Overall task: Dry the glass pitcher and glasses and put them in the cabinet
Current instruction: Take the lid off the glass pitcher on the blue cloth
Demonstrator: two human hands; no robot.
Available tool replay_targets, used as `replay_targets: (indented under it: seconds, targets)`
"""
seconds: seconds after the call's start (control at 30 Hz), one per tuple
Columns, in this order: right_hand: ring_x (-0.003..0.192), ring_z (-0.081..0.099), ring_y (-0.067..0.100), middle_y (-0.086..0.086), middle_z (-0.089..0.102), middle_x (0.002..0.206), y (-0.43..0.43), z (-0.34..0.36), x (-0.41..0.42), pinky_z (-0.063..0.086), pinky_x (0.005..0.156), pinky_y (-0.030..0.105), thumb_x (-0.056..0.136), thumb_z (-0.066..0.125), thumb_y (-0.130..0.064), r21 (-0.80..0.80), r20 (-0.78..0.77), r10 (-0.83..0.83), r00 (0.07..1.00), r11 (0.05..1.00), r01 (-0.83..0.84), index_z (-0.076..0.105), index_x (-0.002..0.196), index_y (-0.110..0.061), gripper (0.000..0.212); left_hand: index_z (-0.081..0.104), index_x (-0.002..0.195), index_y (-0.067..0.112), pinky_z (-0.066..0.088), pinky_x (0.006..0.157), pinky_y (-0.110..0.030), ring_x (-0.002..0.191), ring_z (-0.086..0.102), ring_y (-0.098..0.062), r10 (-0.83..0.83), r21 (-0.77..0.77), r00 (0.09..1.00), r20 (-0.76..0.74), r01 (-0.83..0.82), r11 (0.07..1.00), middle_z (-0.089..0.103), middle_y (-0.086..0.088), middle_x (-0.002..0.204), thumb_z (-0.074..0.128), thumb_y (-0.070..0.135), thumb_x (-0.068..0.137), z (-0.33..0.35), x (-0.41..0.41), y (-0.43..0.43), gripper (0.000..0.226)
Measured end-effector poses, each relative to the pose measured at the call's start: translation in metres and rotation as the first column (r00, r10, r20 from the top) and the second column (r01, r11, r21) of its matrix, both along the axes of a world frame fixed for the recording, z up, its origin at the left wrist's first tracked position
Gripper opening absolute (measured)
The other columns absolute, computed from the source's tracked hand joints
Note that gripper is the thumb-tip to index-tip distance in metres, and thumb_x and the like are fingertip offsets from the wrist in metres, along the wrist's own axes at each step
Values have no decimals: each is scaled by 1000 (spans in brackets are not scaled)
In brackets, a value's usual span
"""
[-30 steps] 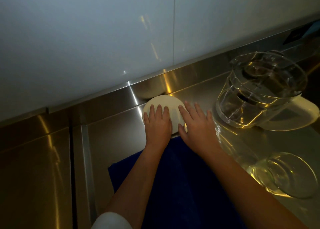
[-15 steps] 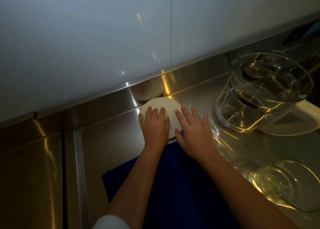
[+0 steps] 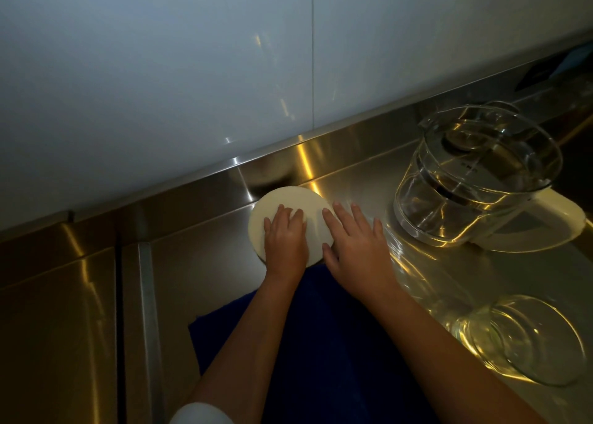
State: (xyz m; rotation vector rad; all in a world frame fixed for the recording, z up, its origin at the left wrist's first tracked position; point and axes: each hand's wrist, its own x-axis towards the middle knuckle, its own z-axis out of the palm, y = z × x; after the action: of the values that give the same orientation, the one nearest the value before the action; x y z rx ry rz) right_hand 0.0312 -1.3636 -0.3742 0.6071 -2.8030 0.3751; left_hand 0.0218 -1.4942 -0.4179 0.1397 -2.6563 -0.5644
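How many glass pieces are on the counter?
2: the glass pitcher stands far right at the back; a glass sits near right. Glare between them may hide another.

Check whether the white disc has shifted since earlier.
No: white disc still lies at the steel upstand's foot, same gap to the glass pitcher.

On the counter (image 3: 199, 279), a disc (image 3: 288, 200) lies just before the back ledge under the wall (image 3: 192, 70). The left hand (image 3: 285, 242) rests flat on it and the right hand (image 3: 356, 247) lies across its 3 o'clock edge. A cloth (image 3: 321, 343) lies at the disc's 6 o'clock, the pitcher (image 3: 475, 179) at its 3 o'clock, and a glass (image 3: 526, 340) at its 4 o'clock.
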Motion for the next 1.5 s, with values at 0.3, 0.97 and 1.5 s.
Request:
replay_targets:
  seconds: [0.3, 0.97, 1.5]
  targets:
    - [118, 52, 39, 15, 57, 127, -2, 11, 14, 42, 86, 62, 65, 79, -20, -7, -10, 27, 1000, 1000, -27, 58, 121, -8, 62, 64, 103, -6, 53, 75, -49, 96, 63, -40, -135, -155, 989, -54, 125, 980, 63, -28, 104, 80, -2, 62, 22, 20, -11, 45]
    - [117, 53, 39, 14, 55, 130, -11, 4, 117, 40, 87, 62, 70, 77, -30, 68, 206, 232, 951, 966, -251, 55, 125, -11, 62, 69, 92, -6, 55, 64, -46, 81, 68, -38, -81, -157, 993, 88, 94, 983, 67, -27, 92, 88, -5, 42, 21, 174, -21, 53]
    - [141, 15, 32, 7, 19, 154, -27, -1, 141, 12, 110, 54, 93, 46, -38, 64, 356, 293, 887, 940, -336, 26, 145, -17, 60, 66, 94, -8, 54, 68, -50, 85, 66, -42, -71, -109, 970, 233, 99, 989, 65, -30, 95, 85, -7, 48, 19, 189, -38, 50]
